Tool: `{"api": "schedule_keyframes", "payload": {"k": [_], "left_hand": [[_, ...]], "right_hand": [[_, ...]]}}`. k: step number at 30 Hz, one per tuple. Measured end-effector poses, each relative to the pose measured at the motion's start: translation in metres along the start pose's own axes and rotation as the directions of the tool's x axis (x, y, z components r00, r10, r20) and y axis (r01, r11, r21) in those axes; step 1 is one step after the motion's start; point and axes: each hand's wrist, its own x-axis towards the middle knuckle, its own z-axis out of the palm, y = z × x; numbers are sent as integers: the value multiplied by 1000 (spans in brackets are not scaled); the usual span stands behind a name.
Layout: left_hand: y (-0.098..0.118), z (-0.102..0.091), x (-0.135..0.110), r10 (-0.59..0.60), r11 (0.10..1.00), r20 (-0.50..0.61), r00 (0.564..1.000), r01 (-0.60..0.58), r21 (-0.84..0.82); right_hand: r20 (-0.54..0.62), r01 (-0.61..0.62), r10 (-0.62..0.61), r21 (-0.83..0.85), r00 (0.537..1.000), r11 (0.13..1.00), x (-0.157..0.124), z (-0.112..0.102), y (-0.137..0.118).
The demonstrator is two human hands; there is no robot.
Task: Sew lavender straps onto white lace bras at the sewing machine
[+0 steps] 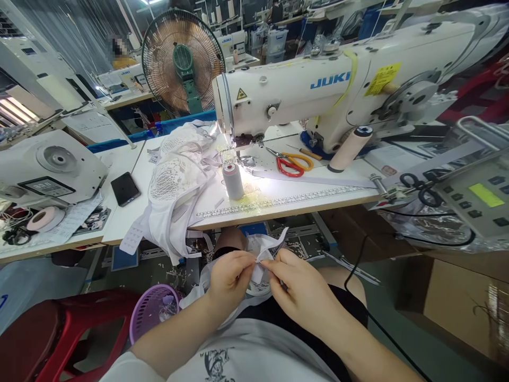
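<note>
Both hands are working in front of the near edge of the surface (pixel 126 225), above the person's lap. The left hand (pixel 230 277) is pinching a white garment (pixel 262 244), its thumb and forefinger closing together on the cloth. The right hand (pixel 293 280) is gripping the same garment just beside it, thumb and forefinger likewise meeting on the fabric; the two sets of fingertips are almost touching. The garment is lying across the lap, below the near edge, with one narrow end sticking out above the right hand.

On the surface, a pile of white lace garments (pixel 170 178) is spreading from the far edge and hanging over the near edge. A phone (pixel 125 189) is lying to the left of the pile. A grey thread spool (pixel 233 183) is standing close to the near edge, and a ruler (pixel 286 200) is running along that edge. Scissors (pixel 292 163) with one red and one orange handle are lying below the arm of the sewing machine (pixel 286 95); a pink thread cone (pixel 350 151) is sitting to their right. A fan (pixel 183 58) is standing beyond the far edge. On the floor, a purple basket (pixel 138 313) is resting beside a red stool (pixel 91 313).
</note>
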Motion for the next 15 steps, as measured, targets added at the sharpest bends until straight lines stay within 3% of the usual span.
{"api": "schedule_keyframes", "payload": {"k": [3,7,15], "left_hand": [[-1,-3,0,140,987,27,990,-142,69],[0,-6,0,233,968,31,972,-235,86],[3,-1,-6,33,999,88,996,-33,-6]], "right_hand": [[-24,25,-24,42,999,999,-2,2,2],[-99,88,-76,126,992,988,-6,10,10],[-262,149,-93,202,961,968,-11,35,23]]}}
